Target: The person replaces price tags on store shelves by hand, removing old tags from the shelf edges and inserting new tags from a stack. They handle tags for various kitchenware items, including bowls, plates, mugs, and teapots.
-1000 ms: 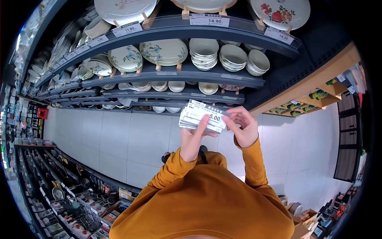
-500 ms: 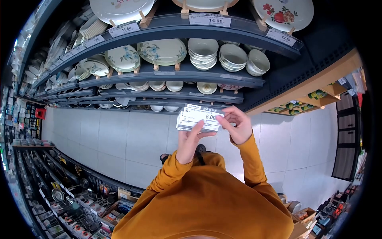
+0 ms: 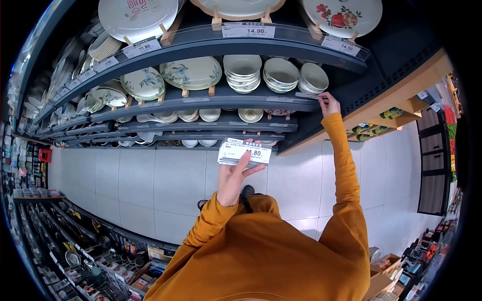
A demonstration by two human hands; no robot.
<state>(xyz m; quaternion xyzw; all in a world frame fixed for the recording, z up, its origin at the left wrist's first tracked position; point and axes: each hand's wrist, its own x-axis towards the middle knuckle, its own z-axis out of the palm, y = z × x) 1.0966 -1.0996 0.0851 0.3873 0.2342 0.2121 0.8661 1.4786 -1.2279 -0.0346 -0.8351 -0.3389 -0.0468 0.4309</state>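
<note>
My left hand (image 3: pixel 232 181) grips a stack of white price tags (image 3: pixel 233 152) in front of my body, thumb across the top one, which reads 11.80. My right hand (image 3: pixel 330 104) reaches out to the right end of a dark shelf edge (image 3: pixel 251 103). Its fingertips pinch the end of a single price tag (image 3: pixel 307 96), seen nearly edge-on against the shelf edge, its print unreadable. Just behind that tag are a patterned bowl (image 3: pixel 314 79) and a stack of bowls (image 3: pixel 281 75).
Floral plates (image 3: pixel 191 72) stand on wooden holders along the same shelf. Above, large plates (image 3: pixel 342 16) stand behind a tagged shelf edge (image 3: pixel 291 37). A wooden display unit (image 3: pixel 371 105) borders the right. Kitchen utensils hang on racks (image 3: pixel 90 251) behind me at lower left.
My right hand has moved from the tag stack up and right to the shelf edge, carrying a tag. The stack's top tag changed from 5.00 to 11.80. The view has shifted slightly.
</note>
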